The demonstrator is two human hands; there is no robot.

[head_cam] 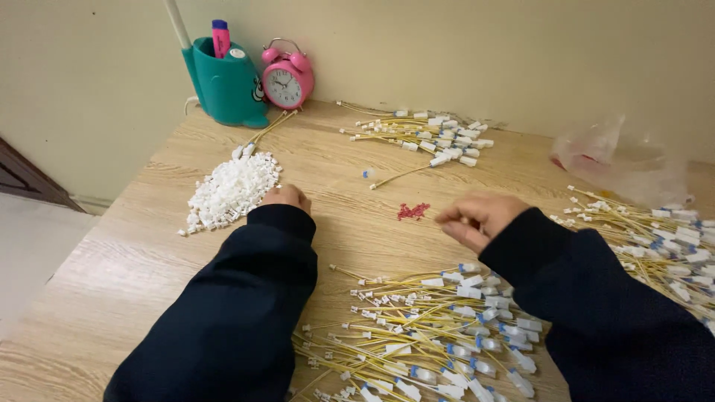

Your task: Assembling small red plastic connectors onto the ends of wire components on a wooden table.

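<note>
Yellow wires [424, 335]; marker [220, 39] in teal holder [223, 85]

You get soft, even indoor light from above; the table [149, 246] is bright, shadows faint. Your right hand [477, 219] is motion-blurred. Dark sleeves lose detail. Mild wide-angle stretch at edges.

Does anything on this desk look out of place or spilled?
Nothing looks damaged. One yellow wire lies alone mid-table, apart from the wire bundles, and a few white pieces have strayed from the white pile by the left hand.
</note>
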